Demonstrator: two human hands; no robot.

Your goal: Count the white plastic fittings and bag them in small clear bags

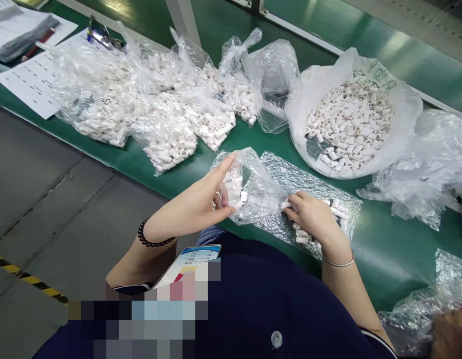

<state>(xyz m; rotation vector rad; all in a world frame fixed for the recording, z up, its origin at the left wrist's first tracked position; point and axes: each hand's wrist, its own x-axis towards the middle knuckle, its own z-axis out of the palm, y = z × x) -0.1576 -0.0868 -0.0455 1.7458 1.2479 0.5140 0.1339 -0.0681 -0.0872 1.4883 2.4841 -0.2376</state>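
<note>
My left hand (216, 197) is curved around the side of a clear plastic bag (258, 192), its fingers and thumb apart and touching the film. A few white pieces show inside that bag. At the bag's right side, my right hand (309, 214) pinches a small white tubular piece (286, 205) between thumb and fingers. Under my right hand lies a flat crinkled clear sheet (290, 174), with several white tubular pieces (340, 212) on it, partly hidden by the hand.
Filled clear bags of white pieces (171, 144) line the table (129, 162) at back left. A large plastic-lined container (300, 124) of white pieces stands back right. Loose plastic (421, 164) lies right of it. Another person's hand (453, 329) shows at bottom right. Papers (31, 82) are far left.
</note>
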